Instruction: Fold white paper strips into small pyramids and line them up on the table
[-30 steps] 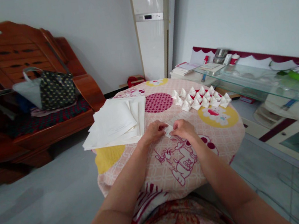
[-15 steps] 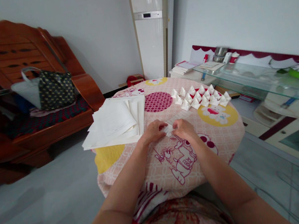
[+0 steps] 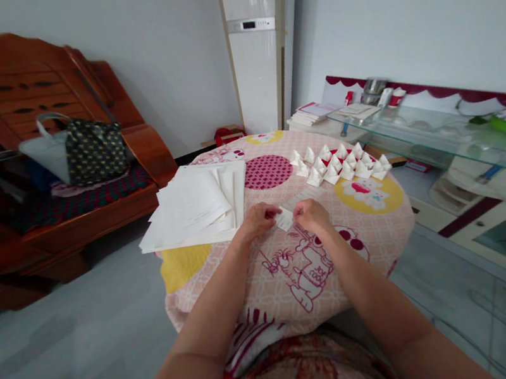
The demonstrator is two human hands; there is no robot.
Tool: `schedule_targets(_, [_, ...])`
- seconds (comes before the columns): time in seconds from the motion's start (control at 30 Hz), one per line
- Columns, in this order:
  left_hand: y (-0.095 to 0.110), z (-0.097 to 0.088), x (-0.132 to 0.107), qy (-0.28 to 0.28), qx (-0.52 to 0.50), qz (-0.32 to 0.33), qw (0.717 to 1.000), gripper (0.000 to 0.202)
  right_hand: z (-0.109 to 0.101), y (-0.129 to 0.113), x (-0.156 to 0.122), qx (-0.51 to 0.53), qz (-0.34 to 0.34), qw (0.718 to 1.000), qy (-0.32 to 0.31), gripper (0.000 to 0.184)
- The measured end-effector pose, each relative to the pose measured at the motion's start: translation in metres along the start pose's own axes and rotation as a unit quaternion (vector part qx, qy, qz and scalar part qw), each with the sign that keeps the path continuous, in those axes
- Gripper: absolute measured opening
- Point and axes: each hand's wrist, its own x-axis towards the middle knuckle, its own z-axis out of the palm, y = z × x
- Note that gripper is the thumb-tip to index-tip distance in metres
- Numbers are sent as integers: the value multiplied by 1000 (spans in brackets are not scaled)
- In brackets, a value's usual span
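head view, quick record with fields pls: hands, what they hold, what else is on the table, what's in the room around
hands: left hand and right hand both pinch a small paper piece over the tablecloth
cloth: pink, cartoon print, on a round table
left of hands: stack of white paper sheets, fanned
far side: folded paper triangles in rows
room left: handbag on wooden bench
room back: standing air conditioner
room right: glass shelf
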Motion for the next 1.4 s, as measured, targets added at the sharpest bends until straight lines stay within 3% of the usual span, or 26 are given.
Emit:
schedule_targets(0.5, [-7, 2, 3, 18, -51, -30, 998, 51, 2, 5, 8, 39, 37, 999, -5, 22])
schedule_targets(0.83, [1, -1, 1, 50, -18, -10, 999, 45, 4, 6, 9, 12, 28, 1000, 4, 22])
schedule_targets(0.97, [6, -2, 6, 77, 16, -62, 995, 44, 4, 6, 9, 11, 32, 999, 0, 23])
schedule_targets(1.13, [10, 0, 12, 51, 29, -91, 994, 32, 5, 6, 8, 15, 26, 1000, 6, 22])
schedule_targets(1.27, [5, 8, 13, 49, -72, -92, 992, 31, 4, 6, 7, 39, 38, 999, 4, 20])
schedule_targets(1.4, [1, 12, 10, 97, -249, -96, 959, 41, 7, 10, 7, 145, 53, 987, 33, 21])
